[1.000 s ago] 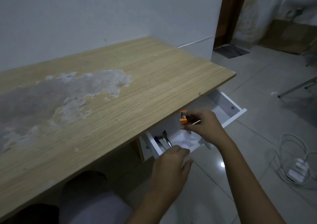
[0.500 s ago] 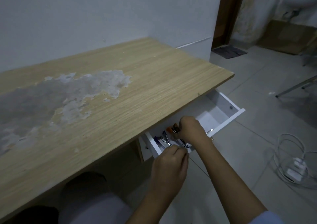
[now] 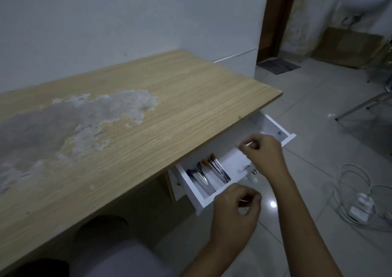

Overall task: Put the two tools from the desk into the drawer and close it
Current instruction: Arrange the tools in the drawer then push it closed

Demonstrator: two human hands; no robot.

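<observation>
Two tools point(image 3: 212, 173): in drawer point(image 3: 197, 200), stiff, light metal.
Hands: left hand point(image 3: 235, 211) and right hand point(image 3: 265, 156) loosely curled, empty.
Hold: drawer's near front edge.

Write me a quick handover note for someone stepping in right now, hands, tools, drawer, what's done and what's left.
Left hand: loosely curled at the front edge of the drawer, holding no tool.
Right hand: above the drawer's middle, fingers curled; whether it pinches anything small is unclear.
Tools: the orange-tipped tool lies inside the drawer's left part, beside other metal tools.
Desk: no tools visible on top.
Done: tools appear to be in the drawer.
Left: withdraw the hands and push the open drawer shut.
</observation>
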